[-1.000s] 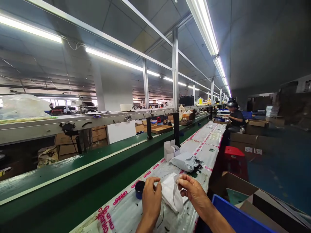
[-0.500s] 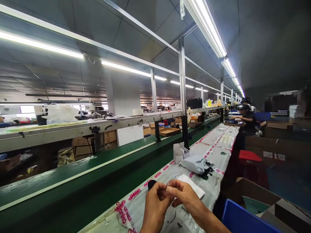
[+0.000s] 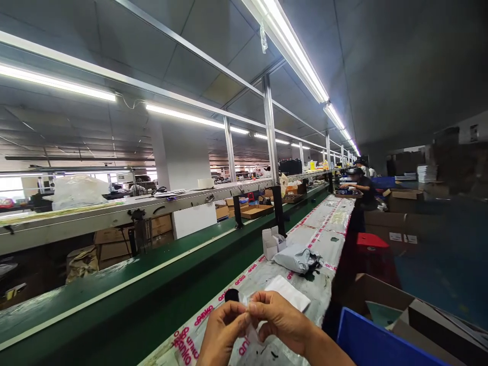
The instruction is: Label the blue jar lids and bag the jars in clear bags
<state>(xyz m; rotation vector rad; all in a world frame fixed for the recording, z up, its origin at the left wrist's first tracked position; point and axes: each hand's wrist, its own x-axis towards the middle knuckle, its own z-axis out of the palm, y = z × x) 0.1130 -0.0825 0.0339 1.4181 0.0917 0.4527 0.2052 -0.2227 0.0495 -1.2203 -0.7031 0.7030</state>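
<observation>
My left hand (image 3: 225, 328) and my right hand (image 3: 280, 317) meet at the fingertips above the covered bench (image 3: 316, 236). Both are closed in a pinch on a thin, translucent piece (image 3: 251, 333) that looks like plastic film; it hangs between them. A round black object (image 3: 231, 295) shows just behind my left fingers. Beyond my right hand lies a folded white sheet (image 3: 288, 292). Farther along the bench are a grey-white plastic bag (image 3: 295, 258) and a small open white box (image 3: 270, 243).
A green conveyor (image 3: 152, 300) runs along the bench's left side. At the lower right are a blue bin (image 3: 377, 340) and open cardboard boxes (image 3: 438, 330), with a red stool (image 3: 371, 241) behind. A person (image 3: 362, 185) sits at the bench's far end.
The view has turned slightly right, so the scene has shifted left. Translucent film now shows between my hands, and my fingertips are still together.
</observation>
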